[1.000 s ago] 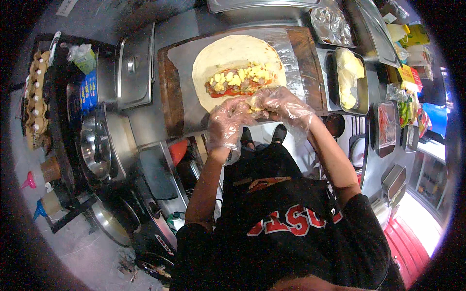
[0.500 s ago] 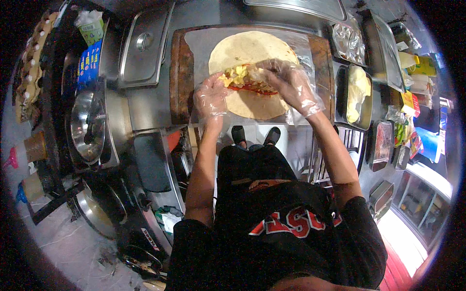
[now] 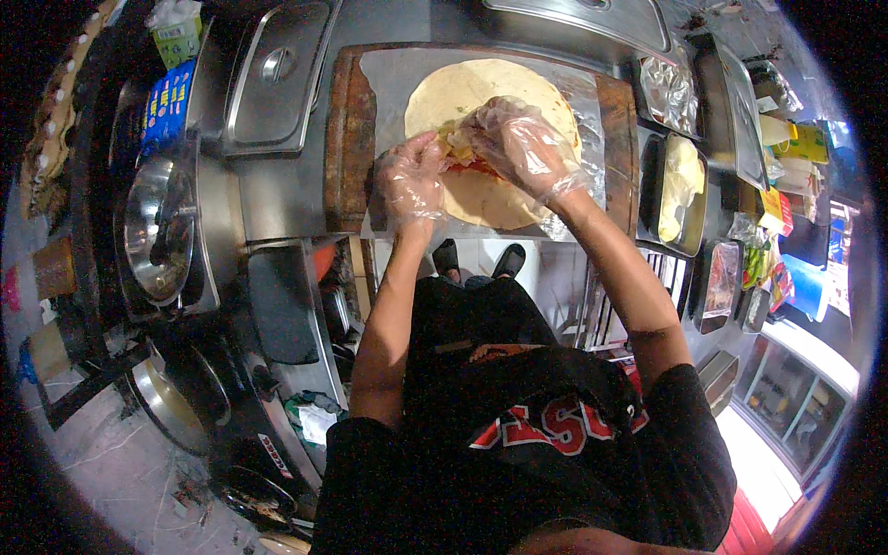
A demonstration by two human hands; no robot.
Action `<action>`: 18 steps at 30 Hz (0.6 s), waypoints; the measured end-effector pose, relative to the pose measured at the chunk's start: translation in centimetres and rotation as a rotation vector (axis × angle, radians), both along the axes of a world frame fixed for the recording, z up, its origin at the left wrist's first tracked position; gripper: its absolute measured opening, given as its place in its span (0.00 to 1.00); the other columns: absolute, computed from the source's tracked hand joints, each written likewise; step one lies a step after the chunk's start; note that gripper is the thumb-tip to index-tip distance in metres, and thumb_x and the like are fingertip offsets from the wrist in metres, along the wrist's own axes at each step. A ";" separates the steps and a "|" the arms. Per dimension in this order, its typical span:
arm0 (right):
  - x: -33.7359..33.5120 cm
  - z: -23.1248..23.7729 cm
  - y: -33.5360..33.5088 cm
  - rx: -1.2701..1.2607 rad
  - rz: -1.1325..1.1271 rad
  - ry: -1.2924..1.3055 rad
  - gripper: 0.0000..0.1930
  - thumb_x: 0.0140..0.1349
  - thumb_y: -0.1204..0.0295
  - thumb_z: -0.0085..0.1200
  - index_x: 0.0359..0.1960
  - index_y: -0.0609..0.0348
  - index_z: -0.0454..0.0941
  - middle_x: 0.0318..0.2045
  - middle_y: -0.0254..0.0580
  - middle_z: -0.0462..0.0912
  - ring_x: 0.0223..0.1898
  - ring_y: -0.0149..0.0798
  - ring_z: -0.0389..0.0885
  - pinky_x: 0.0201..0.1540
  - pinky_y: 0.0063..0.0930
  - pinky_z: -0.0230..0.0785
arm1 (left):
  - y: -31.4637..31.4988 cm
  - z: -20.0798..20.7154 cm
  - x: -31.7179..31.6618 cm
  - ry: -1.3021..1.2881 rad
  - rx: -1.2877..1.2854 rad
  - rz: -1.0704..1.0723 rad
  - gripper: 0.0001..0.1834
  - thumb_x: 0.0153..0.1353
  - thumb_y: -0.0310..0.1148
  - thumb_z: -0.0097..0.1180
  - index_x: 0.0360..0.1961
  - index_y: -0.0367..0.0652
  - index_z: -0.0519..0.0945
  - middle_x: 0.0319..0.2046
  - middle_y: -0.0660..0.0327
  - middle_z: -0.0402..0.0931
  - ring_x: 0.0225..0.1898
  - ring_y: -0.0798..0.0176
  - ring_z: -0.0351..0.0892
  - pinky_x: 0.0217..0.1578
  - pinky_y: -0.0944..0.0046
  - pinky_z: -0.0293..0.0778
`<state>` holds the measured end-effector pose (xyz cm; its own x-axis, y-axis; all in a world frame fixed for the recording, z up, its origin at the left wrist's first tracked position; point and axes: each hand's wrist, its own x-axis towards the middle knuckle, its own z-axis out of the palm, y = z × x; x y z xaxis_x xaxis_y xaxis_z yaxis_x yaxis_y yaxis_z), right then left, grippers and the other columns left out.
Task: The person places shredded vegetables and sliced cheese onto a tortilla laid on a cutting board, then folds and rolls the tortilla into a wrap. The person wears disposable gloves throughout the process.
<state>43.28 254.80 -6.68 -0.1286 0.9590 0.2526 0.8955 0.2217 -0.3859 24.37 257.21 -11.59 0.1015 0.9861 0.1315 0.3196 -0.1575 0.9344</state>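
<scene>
A large round flatbread (image 3: 486, 83) lies flat on a clear plastic sheet (image 3: 381, 79) over a wooden board (image 3: 350, 153). Across its middle runs a filling (image 3: 455, 143) of yellow pieces with red strips, partly hidden by my hands. Both hands wear clear plastic gloves. My left hand (image 3: 413, 180) pinches the left end of the filling with bent fingers. Cupped over the filling from the right is my right hand (image 3: 527, 148), its curled fingertips pressed into it and mostly out of sight.
A lidded steel pan (image 3: 277, 111) stands left of the board, with a steel bowl (image 3: 148, 222) nearer me. On the right are a tray of pale yellow food (image 3: 680, 180) and a foil-covered container (image 3: 666, 88). Another steel lid (image 3: 592, 20) sits behind the board.
My right hand has moved left and closed in over the filling, covering more of it. My left hand's fingers have bent inward against the filling's end. The whole view has shifted slightly.
</scene>
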 end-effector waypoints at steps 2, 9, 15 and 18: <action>-0.6 1.0 0.0 0.047 0.009 0.037 0.15 0.65 0.60 0.55 0.39 0.61 0.81 0.35 0.55 0.80 0.38 0.59 0.78 0.44 0.47 0.69 | -0.1 -0.2 -0.2 -0.018 -0.062 -0.019 0.14 0.61 0.25 0.62 0.48 0.35 0.82 0.44 0.56 0.81 0.43 0.62 0.81 0.46 0.64 0.77; -1.3 4.5 1.0 -0.148 -0.028 0.003 0.13 0.61 0.64 0.52 0.38 0.63 0.80 0.36 0.58 0.82 0.41 0.59 0.81 0.46 0.53 0.70 | 0.2 -1.3 0.1 -0.105 0.119 -0.053 0.12 0.60 0.25 0.64 0.46 0.38 0.83 0.45 0.57 0.77 0.46 0.60 0.81 0.49 0.63 0.77; 0.0 3.9 1.5 -0.198 0.030 0.127 0.16 0.65 0.63 0.47 0.36 0.65 0.81 0.37 0.62 0.82 0.39 0.62 0.80 0.45 0.51 0.72 | -0.2 0.7 1.3 -0.100 0.108 0.010 0.12 0.53 0.29 0.70 0.40 0.46 0.86 0.39 0.58 0.81 0.41 0.60 0.80 0.41 0.62 0.77; 1.1 4.7 1.9 -0.287 0.087 0.145 0.17 0.66 0.64 0.46 0.40 0.63 0.83 0.37 0.57 0.84 0.38 0.56 0.82 0.44 0.47 0.73 | -0.2 0.9 1.5 -0.029 0.155 0.018 0.12 0.52 0.29 0.71 0.40 0.47 0.86 0.37 0.60 0.79 0.40 0.62 0.80 0.38 0.63 0.77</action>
